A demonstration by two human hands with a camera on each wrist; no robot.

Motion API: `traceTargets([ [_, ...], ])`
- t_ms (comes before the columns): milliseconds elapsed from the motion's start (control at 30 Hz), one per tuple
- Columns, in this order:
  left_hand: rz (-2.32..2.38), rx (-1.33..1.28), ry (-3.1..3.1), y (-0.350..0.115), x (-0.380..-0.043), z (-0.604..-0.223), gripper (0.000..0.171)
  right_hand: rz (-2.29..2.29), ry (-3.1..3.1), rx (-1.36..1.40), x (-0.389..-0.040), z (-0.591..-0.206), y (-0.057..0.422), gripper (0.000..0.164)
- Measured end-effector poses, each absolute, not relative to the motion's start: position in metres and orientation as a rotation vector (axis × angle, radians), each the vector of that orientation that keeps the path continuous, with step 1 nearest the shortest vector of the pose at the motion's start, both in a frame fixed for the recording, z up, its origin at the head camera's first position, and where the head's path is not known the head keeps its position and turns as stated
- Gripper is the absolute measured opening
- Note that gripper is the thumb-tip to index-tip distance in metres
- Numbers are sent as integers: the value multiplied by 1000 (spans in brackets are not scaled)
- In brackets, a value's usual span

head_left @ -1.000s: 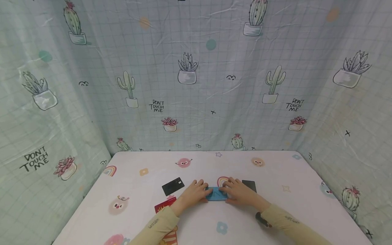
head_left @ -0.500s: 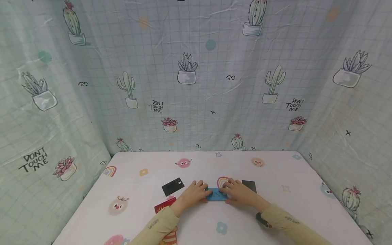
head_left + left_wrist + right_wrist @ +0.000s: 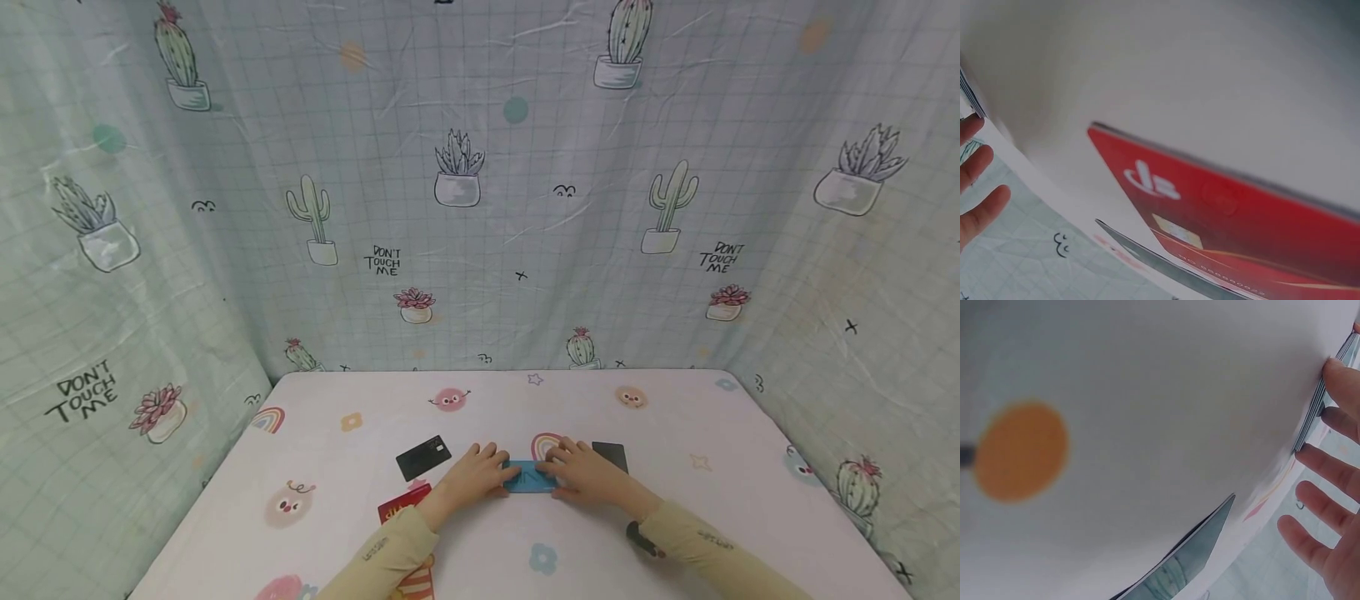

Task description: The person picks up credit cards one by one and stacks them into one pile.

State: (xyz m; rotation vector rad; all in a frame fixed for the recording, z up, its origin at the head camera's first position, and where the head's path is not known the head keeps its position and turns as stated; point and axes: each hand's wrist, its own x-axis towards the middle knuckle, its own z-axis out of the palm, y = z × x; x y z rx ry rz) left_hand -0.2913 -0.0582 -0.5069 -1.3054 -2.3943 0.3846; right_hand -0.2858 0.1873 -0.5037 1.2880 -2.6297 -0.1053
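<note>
A short stack of cards [image 3: 529,477] with a blue top card lies flat near the middle of the table. Its left end is held by my left hand [image 3: 481,472], thumb at the near edge and index finger over the top. My right hand [image 3: 588,473] grips the opposite end in the same manner. In the right wrist view the layered edges of the stack [image 3: 1311,415] show between thumb and fingers [image 3: 1329,469], with the other fingers spread apart. Only the stack's corner [image 3: 970,94] and a few fingertips [image 3: 985,206] appear in the left wrist view.
A black chip card [image 3: 423,457] and a red card [image 3: 403,501] lie by my left forearm, with an orange patterned card [image 3: 417,581] partly under the sleeve. Right of my right hand is a dark card [image 3: 611,455]; another dark item [image 3: 642,540] is partly hidden by that sleeve.
</note>
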Motion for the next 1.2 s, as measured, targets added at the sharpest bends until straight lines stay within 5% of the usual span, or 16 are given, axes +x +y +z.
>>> traceTargets([
  [1200, 315, -1317, -2436, -60, -287, -498, 45, 111, -2752, 1098, -274, -509, 198, 49],
])
